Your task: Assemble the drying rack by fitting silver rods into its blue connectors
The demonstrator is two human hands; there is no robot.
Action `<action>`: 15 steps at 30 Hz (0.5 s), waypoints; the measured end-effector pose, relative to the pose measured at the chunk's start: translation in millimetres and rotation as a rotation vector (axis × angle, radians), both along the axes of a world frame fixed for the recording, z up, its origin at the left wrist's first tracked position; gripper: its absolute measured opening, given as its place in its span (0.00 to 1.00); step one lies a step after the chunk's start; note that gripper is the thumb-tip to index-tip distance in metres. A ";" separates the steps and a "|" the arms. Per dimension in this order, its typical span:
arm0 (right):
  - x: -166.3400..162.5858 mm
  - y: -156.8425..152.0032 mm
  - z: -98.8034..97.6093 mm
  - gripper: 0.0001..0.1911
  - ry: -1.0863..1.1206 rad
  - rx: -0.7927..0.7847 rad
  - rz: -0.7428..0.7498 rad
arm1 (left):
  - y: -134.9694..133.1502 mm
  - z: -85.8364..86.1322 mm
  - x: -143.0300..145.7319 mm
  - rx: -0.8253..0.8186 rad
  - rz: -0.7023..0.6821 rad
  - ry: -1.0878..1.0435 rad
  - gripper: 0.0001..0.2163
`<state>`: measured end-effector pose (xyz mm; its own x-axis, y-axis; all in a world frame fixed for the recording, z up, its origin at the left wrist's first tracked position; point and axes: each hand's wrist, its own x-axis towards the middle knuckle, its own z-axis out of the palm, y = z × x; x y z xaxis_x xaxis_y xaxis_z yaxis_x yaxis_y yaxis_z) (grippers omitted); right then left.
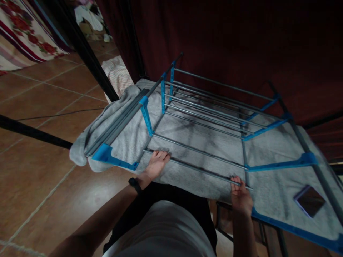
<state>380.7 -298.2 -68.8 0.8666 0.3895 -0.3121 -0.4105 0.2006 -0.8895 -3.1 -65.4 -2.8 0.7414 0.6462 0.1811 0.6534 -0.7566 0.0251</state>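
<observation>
A grey metal tube (198, 168) lies across the near side of a partly built rack, held at both ends. My left hand (157, 165), with a black band on its wrist, has its fingers closed over the tube near its left end. Under the tube's right part, my right hand (239, 192) curls its fingers round it, palm up. The rack has blue plastic brackets (146, 115) and dark grey poles, with several thin tubes spanning between its two sides. The tube's left end is close to the left pole; its right end reaches the right side.
A grey blanket (203, 142) covers the surface beneath the rack. Several loose grey tubes (120, 121) lie bundled at left. A phone (309, 200) rests at right. Black frame posts (88, 53), a dark red curtain (227, 43) and tiled floor (48, 171) surround it.
</observation>
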 end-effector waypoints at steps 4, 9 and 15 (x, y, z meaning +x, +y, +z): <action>-3.0 1.0 1.2 0.09 0.022 0.014 -0.034 | 8.4 -4.0 -13.2 0.017 0.153 -0.074 0.17; -1.0 2.9 -2.5 0.10 0.015 0.027 -0.028 | 17.0 -9.7 -22.6 0.032 0.385 -0.235 0.15; -9.7 13.0 6.9 0.14 0.062 0.062 -0.071 | 27.3 -12.5 -19.2 -0.094 0.613 -0.659 0.17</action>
